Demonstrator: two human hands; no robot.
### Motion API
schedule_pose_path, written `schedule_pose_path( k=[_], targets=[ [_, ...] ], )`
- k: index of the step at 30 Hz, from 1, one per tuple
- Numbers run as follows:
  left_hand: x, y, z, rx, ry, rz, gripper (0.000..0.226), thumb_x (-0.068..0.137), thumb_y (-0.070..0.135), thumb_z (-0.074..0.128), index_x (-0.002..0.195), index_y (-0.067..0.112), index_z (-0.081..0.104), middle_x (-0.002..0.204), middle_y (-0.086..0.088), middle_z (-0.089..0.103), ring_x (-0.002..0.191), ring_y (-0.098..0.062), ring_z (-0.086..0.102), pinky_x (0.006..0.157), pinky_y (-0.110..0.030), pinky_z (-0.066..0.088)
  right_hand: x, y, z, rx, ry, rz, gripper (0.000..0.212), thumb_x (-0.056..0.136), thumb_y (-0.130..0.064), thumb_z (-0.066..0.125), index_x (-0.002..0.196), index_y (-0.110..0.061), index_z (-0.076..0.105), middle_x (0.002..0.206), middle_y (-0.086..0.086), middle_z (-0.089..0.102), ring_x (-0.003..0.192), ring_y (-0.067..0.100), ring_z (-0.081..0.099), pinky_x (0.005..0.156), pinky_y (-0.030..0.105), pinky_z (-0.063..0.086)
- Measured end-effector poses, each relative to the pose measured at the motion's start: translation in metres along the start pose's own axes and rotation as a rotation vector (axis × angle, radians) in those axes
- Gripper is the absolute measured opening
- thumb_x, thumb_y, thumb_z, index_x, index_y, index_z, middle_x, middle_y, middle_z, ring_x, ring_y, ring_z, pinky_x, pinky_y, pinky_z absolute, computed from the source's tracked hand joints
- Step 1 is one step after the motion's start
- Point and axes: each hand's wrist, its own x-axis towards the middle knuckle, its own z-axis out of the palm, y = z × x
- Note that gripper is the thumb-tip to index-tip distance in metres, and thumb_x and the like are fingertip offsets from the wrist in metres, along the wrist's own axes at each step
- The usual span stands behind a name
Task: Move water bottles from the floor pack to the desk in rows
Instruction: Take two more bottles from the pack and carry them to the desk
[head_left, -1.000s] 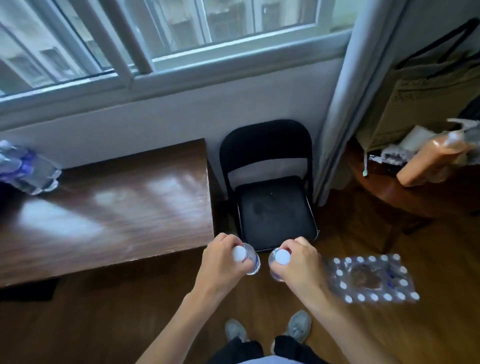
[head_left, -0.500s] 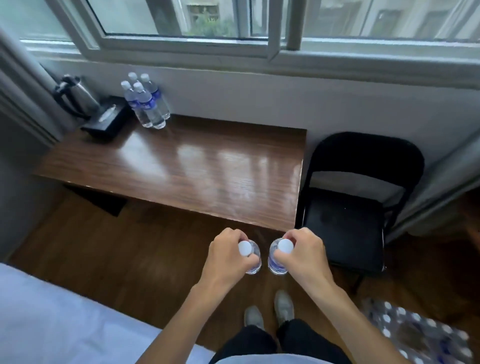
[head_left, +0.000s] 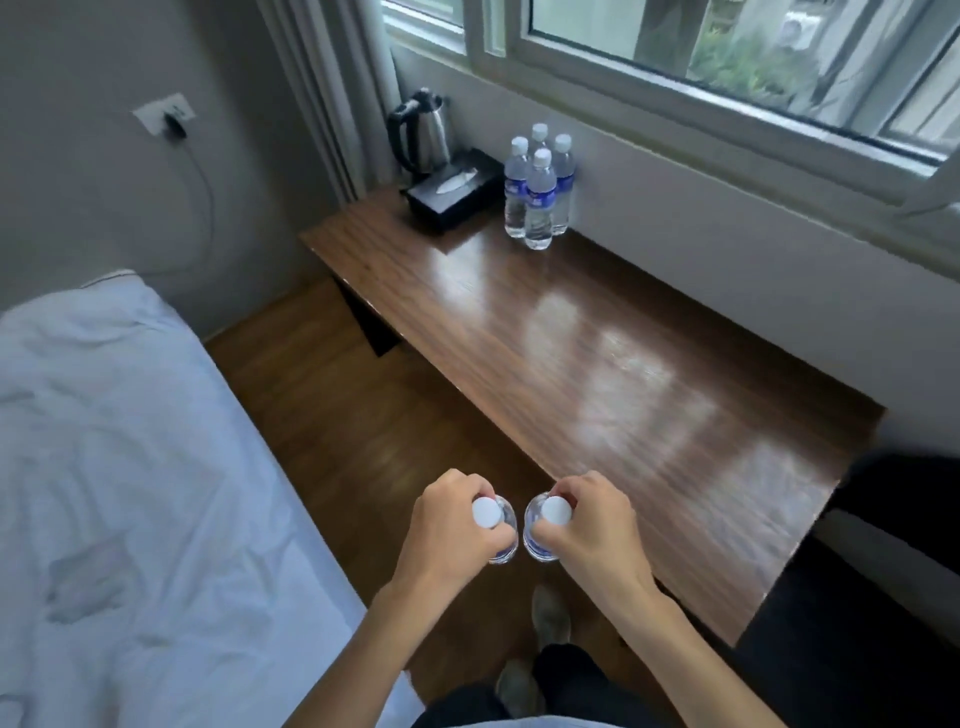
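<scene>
My left hand (head_left: 451, 525) grips the neck of one water bottle (head_left: 488, 513) with a white cap, held upright over the floor. Right beside it, my right hand (head_left: 589, 530) grips a second water bottle (head_left: 555, 511) the same way. Both hang just in front of the near edge of the dark wooden desk (head_left: 597, 364). Several clear bottles with blue labels (head_left: 537, 197) stand grouped at the desk's far left end, by the wall under the window. The floor pack is out of view.
A steel kettle (head_left: 420, 136) and a black tissue box (head_left: 451, 193) sit at the desk's far left corner. A white bed (head_left: 130, 493) fills the left. A black chair (head_left: 883, 571) stands at the desk's right end. My shoes (head_left: 550, 618) are on the wooden floor.
My view has swung left, from the chair and floor pack toward the desk's left end and the bed. Both hands keep hold of their bottles, side by side.
</scene>
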Motion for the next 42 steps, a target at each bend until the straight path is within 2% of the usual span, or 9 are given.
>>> schedule_pose_path(
  k=[6,10,16,19,28,34,38,40,42],
  targets=[
    [0.047,-0.018,-0.025,-0.012,0.14,-0.196,0.037,0.07,0.039,0.081,0.101,0.025,0.068,0.101,0.007,0.066,0.083,-0.012,0.063,0.066,-0.008,0.048,0.072,-0.049,0.014,-0.034,-0.155,-0.163,0.023,0.073,-0.024,0.076,0.094,-0.019,0.068,0.094,-0.006,0.057,0.076,0.007,0.051,0.055,0.008,0.031],
    [0.074,-0.035,-0.046,-0.023,0.194,-0.301,0.039,0.07,0.041,0.081,0.103,0.025,0.067,0.102,0.008,0.064,0.083,-0.011,0.061,0.064,-0.006,0.044,0.108,-0.08,0.028,-0.043,-0.222,-0.231,0.024,0.072,-0.026,0.078,0.094,-0.02,0.068,0.091,-0.008,0.055,0.076,0.009,0.051,0.057,0.009,0.038],
    [0.125,-0.072,-0.083,-0.022,0.205,-0.341,0.036,0.07,0.039,0.081,0.1,0.025,0.067,0.1,0.007,0.064,0.081,-0.011,0.061,0.061,-0.006,0.044,0.159,-0.127,0.062,-0.054,-0.277,-0.273,0.023,0.072,-0.027,0.078,0.092,-0.021,0.067,0.09,-0.007,0.057,0.076,0.008,0.053,0.058,0.011,0.043],
    [0.154,-0.096,-0.102,0.0,0.172,-0.302,0.036,0.071,0.04,0.08,0.101,0.024,0.068,0.101,0.006,0.064,0.082,-0.012,0.061,0.06,-0.006,0.042,0.18,-0.151,0.084,-0.049,-0.27,-0.261,0.025,0.073,-0.028,0.078,0.095,-0.021,0.068,0.091,-0.008,0.056,0.078,0.009,0.054,0.062,0.013,0.048],
    [0.254,-0.149,-0.165,0.045,0.047,-0.065,0.036,0.073,0.037,0.081,0.102,0.022,0.067,0.103,0.004,0.064,0.082,-0.01,0.059,0.059,-0.004,0.04,0.237,-0.224,0.128,0.016,-0.113,-0.064,0.026,0.073,-0.033,0.08,0.091,-0.023,0.065,0.093,-0.008,0.056,0.077,0.009,0.052,0.059,0.008,0.038],
    [0.318,-0.162,-0.189,0.078,-0.006,0.06,0.033,0.07,0.034,0.081,0.096,0.02,0.067,0.098,0.003,0.062,0.084,-0.014,0.062,0.067,-0.024,0.058,0.274,-0.253,0.138,0.063,-0.038,0.043,0.025,0.071,-0.031,0.081,0.087,-0.025,0.063,0.09,-0.008,0.056,0.076,0.008,0.053,0.057,0.008,0.038],
    [0.364,-0.16,-0.194,0.085,-0.067,0.138,0.03,0.07,0.031,0.08,0.094,0.019,0.067,0.097,0.003,0.06,0.081,-0.012,0.06,0.057,-0.01,0.043,0.304,-0.259,0.138,0.077,-0.006,0.095,0.022,0.071,-0.033,0.079,0.082,-0.026,0.061,0.088,-0.007,0.056,0.075,0.008,0.053,0.055,0.013,0.041],
    [0.386,-0.156,-0.195,0.089,-0.091,0.164,0.029,0.07,0.03,0.081,0.092,0.018,0.067,0.096,0.003,0.06,0.081,-0.013,0.06,0.058,-0.014,0.044,0.32,-0.261,0.137,0.085,0.01,0.106,0.022,0.071,-0.034,0.079,0.081,-0.026,0.061,0.086,-0.007,0.056,0.075,0.008,0.053,0.055,0.014,0.042],
    [0.406,-0.153,-0.194,0.098,-0.107,0.188,0.028,0.069,0.029,0.08,0.091,0.018,0.067,0.095,0.002,0.06,0.08,-0.013,0.06,0.059,-0.018,0.044,0.336,-0.261,0.137,0.091,0.011,0.136,0.021,0.072,-0.033,0.078,0.079,-0.026,0.059,0.086,-0.007,0.055,0.073,0.006,0.051,0.052,0.012,0.034]
  ],
)
